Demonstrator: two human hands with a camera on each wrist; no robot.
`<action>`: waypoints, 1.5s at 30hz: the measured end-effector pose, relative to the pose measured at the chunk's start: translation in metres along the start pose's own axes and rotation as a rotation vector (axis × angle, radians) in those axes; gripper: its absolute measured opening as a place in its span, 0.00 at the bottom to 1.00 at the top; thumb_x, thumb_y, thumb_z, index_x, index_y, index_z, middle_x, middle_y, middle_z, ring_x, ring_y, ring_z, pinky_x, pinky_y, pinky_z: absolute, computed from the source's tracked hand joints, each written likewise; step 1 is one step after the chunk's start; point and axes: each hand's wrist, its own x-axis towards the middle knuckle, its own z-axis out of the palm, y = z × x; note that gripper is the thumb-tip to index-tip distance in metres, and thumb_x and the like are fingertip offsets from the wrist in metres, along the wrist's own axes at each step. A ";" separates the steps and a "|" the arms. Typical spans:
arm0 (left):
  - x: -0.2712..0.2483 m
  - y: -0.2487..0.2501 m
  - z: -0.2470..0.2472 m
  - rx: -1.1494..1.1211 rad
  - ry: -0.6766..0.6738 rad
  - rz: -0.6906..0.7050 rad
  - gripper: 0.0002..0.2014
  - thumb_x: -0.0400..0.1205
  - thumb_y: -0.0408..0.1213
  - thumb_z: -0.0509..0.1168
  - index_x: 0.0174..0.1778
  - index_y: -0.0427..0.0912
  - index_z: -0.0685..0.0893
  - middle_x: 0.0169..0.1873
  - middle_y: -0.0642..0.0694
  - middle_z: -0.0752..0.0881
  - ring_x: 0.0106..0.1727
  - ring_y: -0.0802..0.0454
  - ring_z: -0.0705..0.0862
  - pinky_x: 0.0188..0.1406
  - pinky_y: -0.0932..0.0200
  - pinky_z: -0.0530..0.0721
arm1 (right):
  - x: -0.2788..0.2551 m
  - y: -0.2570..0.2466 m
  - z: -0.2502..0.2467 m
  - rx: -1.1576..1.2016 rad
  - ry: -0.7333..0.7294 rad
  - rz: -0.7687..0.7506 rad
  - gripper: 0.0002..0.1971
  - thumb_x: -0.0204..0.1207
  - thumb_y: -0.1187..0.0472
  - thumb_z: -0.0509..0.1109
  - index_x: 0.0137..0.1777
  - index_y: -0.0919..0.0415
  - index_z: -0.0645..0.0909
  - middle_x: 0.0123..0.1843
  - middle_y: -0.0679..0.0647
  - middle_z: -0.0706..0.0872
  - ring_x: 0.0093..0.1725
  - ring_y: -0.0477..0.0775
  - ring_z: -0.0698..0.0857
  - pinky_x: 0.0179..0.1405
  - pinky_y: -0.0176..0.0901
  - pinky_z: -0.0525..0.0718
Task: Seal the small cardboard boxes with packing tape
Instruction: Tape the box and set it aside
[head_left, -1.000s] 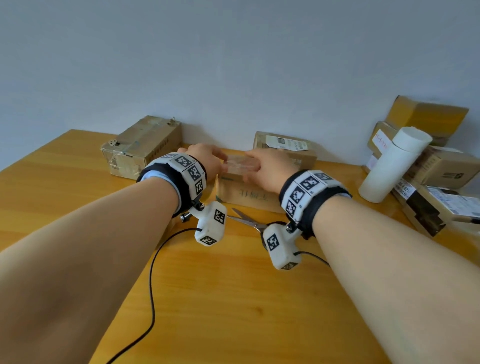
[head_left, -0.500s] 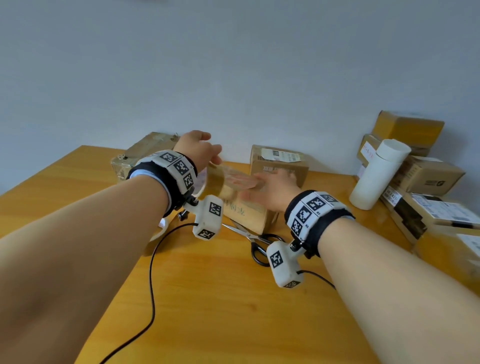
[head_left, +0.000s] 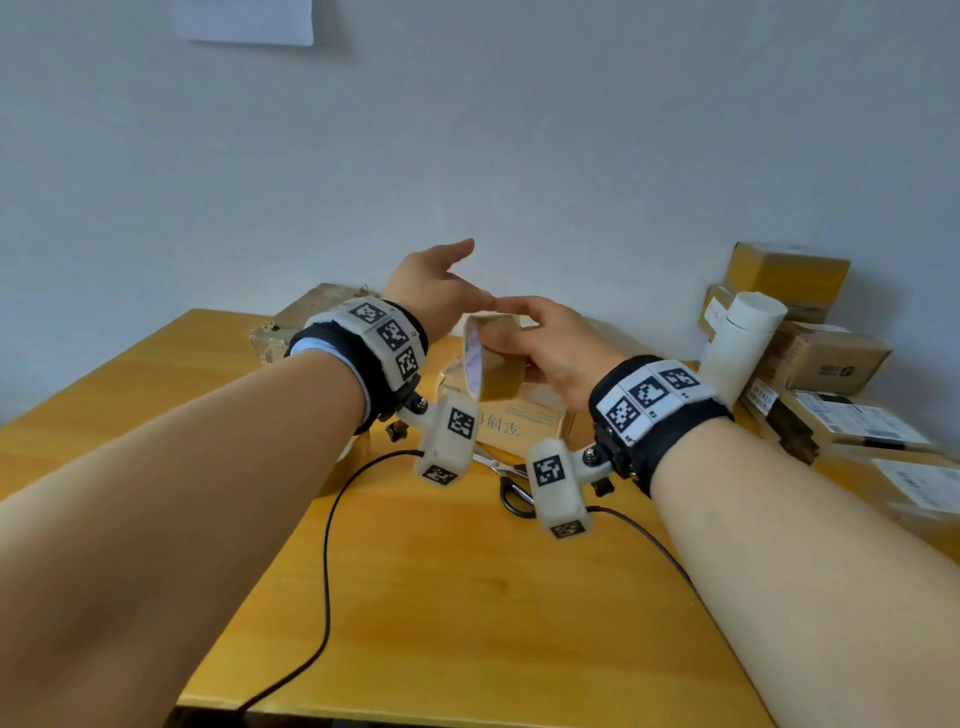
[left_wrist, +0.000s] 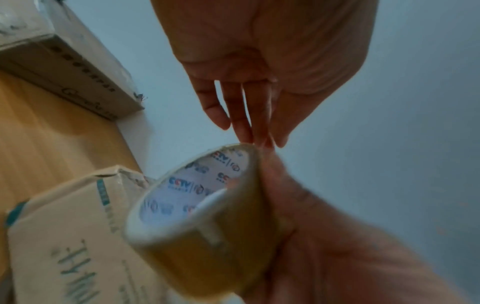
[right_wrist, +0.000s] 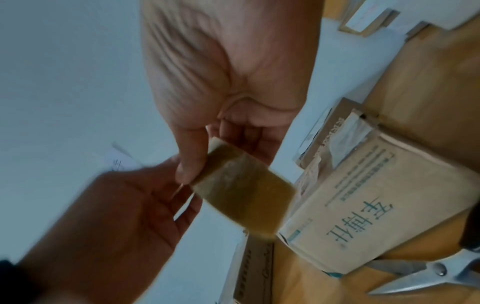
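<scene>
a person's two bare forearms reach forward over a yellow wooden bench (head_left: 467, 597), each wrist wearing a black band with black-and-white square markers and a small white camera hanging below.

the right hand (head_left: 556, 348) is raised above the bench and holds a roll of brown packing tape (head_left: 493, 364). its grip is closed around the roll, thumb on the outer band and fingers wrapped on the far side. the roll is tilted so its open core faces left. in the left wrist view the white inner core of the roll shows blue and red printed logos.

the left hand (head_left: 436, 291) is lifted just beside the roll, its grip released, fingers straight and loosely together. its fingertips (left_wrist: 249, 131) are at the roll's top edge, meeting the right thumb; whether they touch the tape itself is too blurred to tell.

directly below the roll, a small cardboard box (head_left: 524, 421) with green printed characters lies on the bench. scissors (head_left: 506, 478) with black handles lie on the bench just in front of it. another cardboard box (head_left: 306, 312) sits against the pale wall at the back left. at the right, a white cylinder (head_left: 737, 348) stands beside a stack of more boxes (head_left: 826, 364). a black cable (head_left: 327, 561) trails across the bench.
</scene>
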 end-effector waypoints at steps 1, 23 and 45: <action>-0.004 -0.001 0.003 0.049 0.008 0.032 0.34 0.77 0.35 0.76 0.78 0.54 0.75 0.41 0.53 0.93 0.50 0.59 0.90 0.51 0.64 0.84 | -0.002 -0.001 -0.003 0.015 -0.014 0.015 0.28 0.75 0.59 0.81 0.75 0.50 0.78 0.59 0.60 0.91 0.56 0.59 0.92 0.59 0.59 0.91; 0.015 -0.030 0.055 0.153 0.026 -0.165 0.30 0.79 0.37 0.64 0.80 0.47 0.73 0.68 0.44 0.84 0.61 0.48 0.86 0.60 0.53 0.84 | -0.005 0.015 -0.067 -0.201 0.491 0.193 0.09 0.71 0.57 0.80 0.39 0.64 0.91 0.33 0.54 0.93 0.43 0.61 0.94 0.56 0.63 0.92; 0.033 -0.080 0.061 0.184 -0.338 -0.157 0.12 0.79 0.27 0.69 0.46 0.50 0.90 0.51 0.52 0.92 0.62 0.52 0.86 0.74 0.45 0.77 | 0.007 0.020 -0.079 -0.322 0.302 0.320 0.12 0.75 0.64 0.77 0.38 0.54 0.75 0.41 0.50 0.79 0.38 0.46 0.79 0.54 0.45 0.88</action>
